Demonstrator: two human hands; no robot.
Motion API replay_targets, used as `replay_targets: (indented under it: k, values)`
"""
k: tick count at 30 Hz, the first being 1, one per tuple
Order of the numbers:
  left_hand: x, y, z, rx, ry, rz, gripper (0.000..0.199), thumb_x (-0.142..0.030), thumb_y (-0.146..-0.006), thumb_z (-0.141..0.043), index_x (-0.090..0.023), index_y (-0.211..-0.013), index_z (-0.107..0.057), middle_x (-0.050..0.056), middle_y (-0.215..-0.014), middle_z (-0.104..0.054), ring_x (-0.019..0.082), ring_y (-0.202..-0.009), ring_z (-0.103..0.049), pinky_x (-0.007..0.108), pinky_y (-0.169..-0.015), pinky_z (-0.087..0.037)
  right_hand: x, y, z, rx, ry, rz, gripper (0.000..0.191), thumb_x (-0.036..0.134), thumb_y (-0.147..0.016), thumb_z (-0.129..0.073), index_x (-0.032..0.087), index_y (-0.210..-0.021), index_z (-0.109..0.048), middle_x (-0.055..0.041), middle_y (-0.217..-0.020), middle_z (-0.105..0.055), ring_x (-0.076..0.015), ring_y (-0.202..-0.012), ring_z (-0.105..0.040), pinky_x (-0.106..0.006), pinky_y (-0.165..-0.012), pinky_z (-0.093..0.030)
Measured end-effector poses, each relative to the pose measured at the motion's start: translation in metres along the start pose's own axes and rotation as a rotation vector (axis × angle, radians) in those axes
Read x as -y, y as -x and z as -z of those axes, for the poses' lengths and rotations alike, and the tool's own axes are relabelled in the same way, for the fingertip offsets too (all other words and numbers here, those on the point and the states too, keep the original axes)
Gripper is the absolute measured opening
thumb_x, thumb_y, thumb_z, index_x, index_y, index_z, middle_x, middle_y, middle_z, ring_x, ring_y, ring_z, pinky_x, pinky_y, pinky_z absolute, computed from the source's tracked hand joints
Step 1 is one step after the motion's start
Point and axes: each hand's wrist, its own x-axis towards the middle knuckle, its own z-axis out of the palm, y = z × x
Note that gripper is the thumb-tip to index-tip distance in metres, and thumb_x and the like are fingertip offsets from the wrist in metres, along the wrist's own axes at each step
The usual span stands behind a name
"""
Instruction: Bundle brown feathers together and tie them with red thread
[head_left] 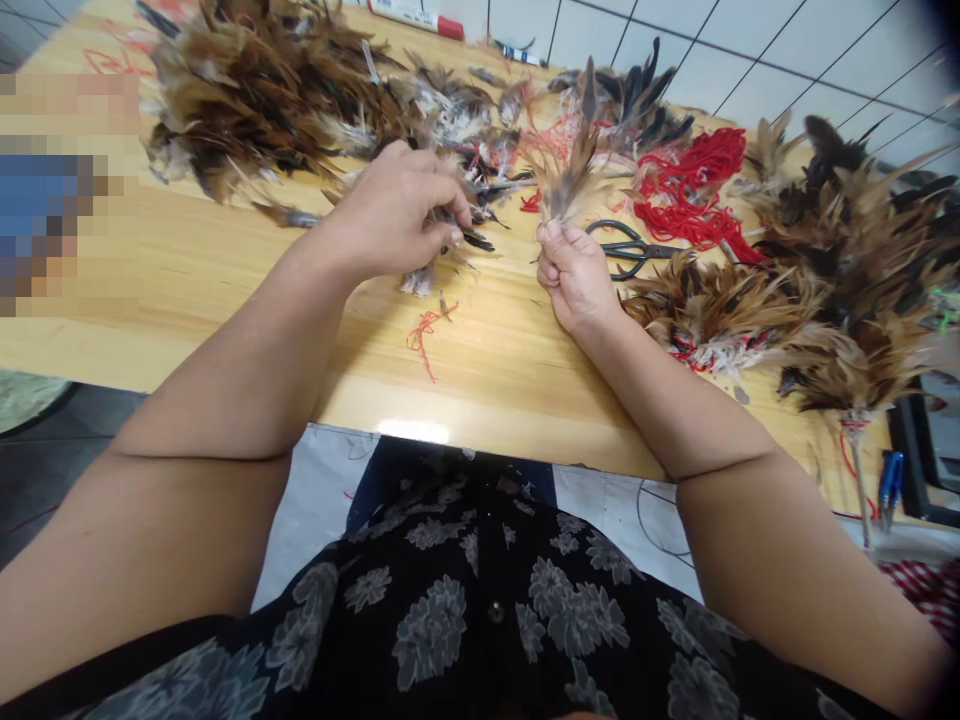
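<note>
My right hand (574, 268) is closed around the quill ends of a small bunch of brown feathers (571, 185), whose tips fan upward. To the left, my left hand (409, 205) hovers low over loose feathers with bent fingers, thumb and forefinger slightly apart. Dark feathers (478, 241) lie by its thumb tip, and a pale fluffy feather (417, 281) shows below the palm. Its other fingers are partly hidden. Black-handled scissors (630, 248) rest just beyond my right hand. A tangle of thin red string (424, 335) lies on the wooden table (495, 390) between my forearms.
A large heap of brown feathers (262, 95) covers the back left. Red yarn (694, 185) lies behind the scissors. Tied feather bundles (720, 310) and a feather duster with a stick (859, 450) are at right, near a blue pen (891, 485). A marker (420, 18) lies by the tiled wall.
</note>
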Motion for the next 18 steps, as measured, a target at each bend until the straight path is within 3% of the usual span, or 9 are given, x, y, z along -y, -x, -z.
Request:
replay_targets:
  k: [3, 9, 13, 15, 18]
  values:
    - [0.003, 0.0, -0.015, -0.016, -0.048, -0.079, 0.033, -0.067, -0.097, -0.079, -0.037, -0.098, -0.093, 0.011, -0.109, -0.086, 0.042, -0.105, -0.071, 0.077, -0.114, -0.055, -0.008, -0.003, 0.001, 0.014, 0.045, 0.023, 0.062, 0.084, -0.103, -0.1, 0.029, -0.099, -0.072, 0.0062, -0.076, -0.046, -0.013, -0.066, -0.033, -0.032, -0.059, -0.032]
    - [-0.009, 0.005, -0.038, 0.064, -0.116, -0.067, 0.025, -0.057, -0.101, -0.074, -0.036, -0.092, -0.084, 0.012, -0.102, -0.082, 0.04, -0.109, -0.069, 0.064, -0.107, -0.061, -0.013, -0.002, 0.001, 0.015, 0.092, 0.084, 0.063, 0.087, -0.103, -0.095, 0.028, -0.097, -0.075, 0.0044, -0.077, -0.048, -0.0133, -0.065, -0.031, -0.034, -0.06, -0.031]
    - [-0.016, 0.0, -0.039, 0.035, -0.105, -0.055, 0.025, -0.052, -0.109, -0.069, -0.033, -0.093, -0.074, 0.011, -0.103, -0.08, 0.038, -0.111, -0.068, 0.062, -0.116, -0.062, -0.009, 0.003, -0.001, 0.066, 0.066, 0.158, 0.079, 0.103, -0.088, -0.098, 0.029, -0.092, -0.071, 0.0057, -0.075, -0.046, -0.0129, -0.065, -0.03, -0.034, -0.061, -0.029]
    - [-0.022, -0.003, -0.036, 0.008, -0.069, -0.059, 0.028, -0.056, -0.114, -0.067, -0.032, -0.101, -0.075, 0.011, -0.106, -0.081, 0.038, -0.112, -0.07, 0.063, -0.119, -0.062, -0.006, 0.007, -0.004, 0.075, 0.078, 0.183, 0.082, 0.105, -0.085, -0.099, 0.029, -0.09, -0.069, 0.0051, -0.077, -0.047, -0.0144, -0.069, -0.039, -0.034, -0.065, -0.036]
    - [-0.038, -0.004, -0.027, 0.012, -0.069, -0.039, 0.029, -0.056, -0.12, -0.061, -0.034, -0.113, -0.079, 0.012, -0.112, -0.085, 0.04, -0.113, -0.077, 0.064, -0.111, -0.067, -0.002, 0.012, -0.007, 0.083, 0.13, 0.194, 0.079, 0.103, -0.092, -0.096, 0.029, -0.087, -0.066, 0.0034, -0.079, -0.051, -0.018, -0.082, -0.055, -0.036, -0.08, -0.053]
